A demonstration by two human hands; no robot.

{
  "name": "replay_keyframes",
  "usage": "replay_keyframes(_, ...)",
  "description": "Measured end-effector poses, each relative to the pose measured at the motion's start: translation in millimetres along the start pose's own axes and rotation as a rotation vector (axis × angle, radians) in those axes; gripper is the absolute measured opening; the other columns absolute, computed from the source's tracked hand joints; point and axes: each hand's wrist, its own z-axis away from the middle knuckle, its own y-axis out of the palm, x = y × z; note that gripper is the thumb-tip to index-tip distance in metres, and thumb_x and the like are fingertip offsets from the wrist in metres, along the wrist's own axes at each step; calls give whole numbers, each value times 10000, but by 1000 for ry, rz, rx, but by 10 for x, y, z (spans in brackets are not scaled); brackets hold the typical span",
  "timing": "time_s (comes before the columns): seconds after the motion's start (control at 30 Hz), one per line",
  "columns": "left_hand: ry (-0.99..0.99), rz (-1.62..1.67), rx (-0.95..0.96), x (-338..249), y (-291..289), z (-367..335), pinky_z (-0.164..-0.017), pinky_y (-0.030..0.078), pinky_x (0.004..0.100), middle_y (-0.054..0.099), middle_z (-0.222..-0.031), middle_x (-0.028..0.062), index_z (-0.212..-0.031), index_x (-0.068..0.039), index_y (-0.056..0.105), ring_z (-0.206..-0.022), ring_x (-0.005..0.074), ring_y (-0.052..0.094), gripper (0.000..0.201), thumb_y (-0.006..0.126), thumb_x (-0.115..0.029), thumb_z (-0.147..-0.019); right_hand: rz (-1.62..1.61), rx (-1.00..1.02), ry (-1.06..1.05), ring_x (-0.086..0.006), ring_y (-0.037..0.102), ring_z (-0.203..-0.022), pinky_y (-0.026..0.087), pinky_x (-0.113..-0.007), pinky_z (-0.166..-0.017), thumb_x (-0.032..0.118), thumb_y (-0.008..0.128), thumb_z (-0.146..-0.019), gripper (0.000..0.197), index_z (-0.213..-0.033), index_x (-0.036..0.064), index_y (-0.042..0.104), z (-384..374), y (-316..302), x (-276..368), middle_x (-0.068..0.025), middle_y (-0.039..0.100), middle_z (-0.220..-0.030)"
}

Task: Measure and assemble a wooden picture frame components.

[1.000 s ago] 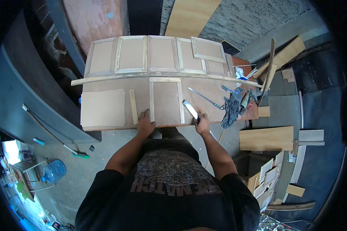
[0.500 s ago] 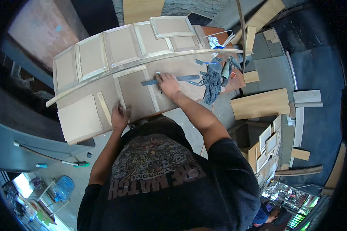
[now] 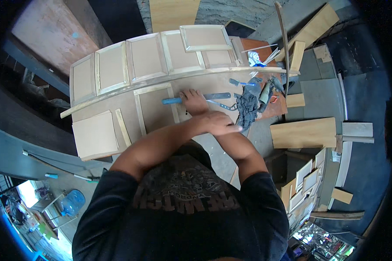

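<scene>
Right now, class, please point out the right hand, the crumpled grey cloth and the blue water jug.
Right hand (image 3: 194, 102): head view, back of the hand.
Crumpled grey cloth (image 3: 247, 105): head view, middle of the bundle.
Blue water jug (image 3: 73, 202): head view, its body.

The left forearm slants in from the lower left and crosses in front of the body, bringing the left hand over the right forearm (whether they touch is hard to tell). That hand is loose, back upward, fingers stretched rightward and slightly blurred. The right forearm angles up and leftward beneath it, the right hand palm down, its fingers pointing forward, their undersides hidden
</scene>
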Motion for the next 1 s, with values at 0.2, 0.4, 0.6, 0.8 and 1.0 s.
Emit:
replay_keyframes(0.2, -197, -327, 59, 582, 68, -310, -1035, 492, 518, 720, -1137, 288, -1116, 33, 761, -1092, 460, 678, 843, 397, -721, -1018, -169, 31, -58, -361, 629, -1161, 507, -514, -933, 202, 590, -928, 324, -1195, 52, 698, 118, 195, 44, -190, 648, -1298)
replay_keyframes(0.4, 23, 273, 229, -442, -75, -384, -955, 523, 541, 720, -1133, 287, -1156, 30, 746, -1085, 455, 682, 786, 423, -677, -1034, -50, 103, 5, -325, 604, -1197, 510, -483, -989, 198, 609, -932, 379, -1290, 83, 662, 10, 106, -150, -111, 613, -1248)
replay_keyframes(0.6, 297, -356, -312, 600, -1, -254, -883, 537, 498, 730, -851, 162, -905, -85, 765, -923, 389, 706, 483, 542, -498, -1024, -165, 291, 91, -328, 627, -1197, 516, -495, -1003, 219, 733, -872, 477, -1330, 108, 659, 93, -151, -354, -111, 634, -1288)
replay_keyframes(0.8, 72, -665, -336, 1356, -346, -171, -893, 527, 508, 722, -1047, 158, -989, -105, 737, -997, 359, 681, 305, 603, -379, -991, -714, 15, 326, -306, 644, -1210, 524, -472, -1001, 198, 743, -866, 504, -1358, 134, 655, 528, 215, -189, -127, 651, -1312)
replay_keyframes(1.0, 327, -410, -327, 545, -73, 190, -983, 510, 499, 690, -1085, 123, -1104, -102, 688, -1096, 343, 652, 317, 606, -388, -996, -152, 91, -69, -322, 670, -1159, 541, -453, -963, 131, 642, -911, 364, -1267, 115, 709, 383, -272, -134, -169, 696, -1209)
